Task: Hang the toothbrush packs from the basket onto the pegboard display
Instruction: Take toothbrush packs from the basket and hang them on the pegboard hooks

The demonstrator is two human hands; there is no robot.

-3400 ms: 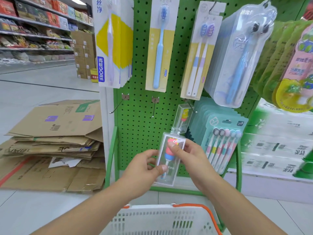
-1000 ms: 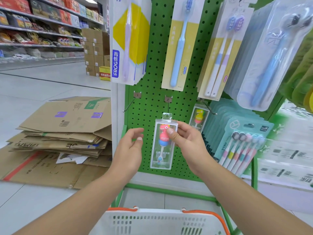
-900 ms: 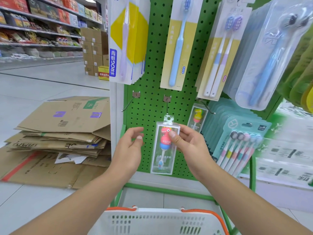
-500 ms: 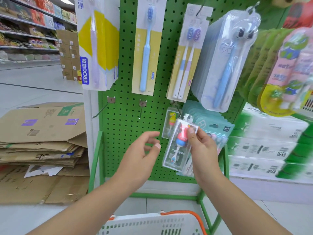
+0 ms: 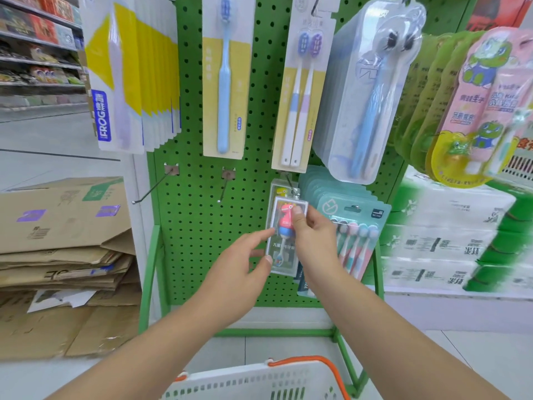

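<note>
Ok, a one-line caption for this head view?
Right hand pinches a kids' toothbrush pack at the green pegboard; left hand touches its edge, basket below.

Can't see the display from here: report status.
Right hand pinches kids' toothbrush pack at hook. Left hand touches its lower edge. Yellow pack already hanging behind.

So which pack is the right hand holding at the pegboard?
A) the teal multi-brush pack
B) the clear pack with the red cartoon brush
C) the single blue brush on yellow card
B: the right hand pinches the clear pack with the red cartoon brush near its top.
</note>
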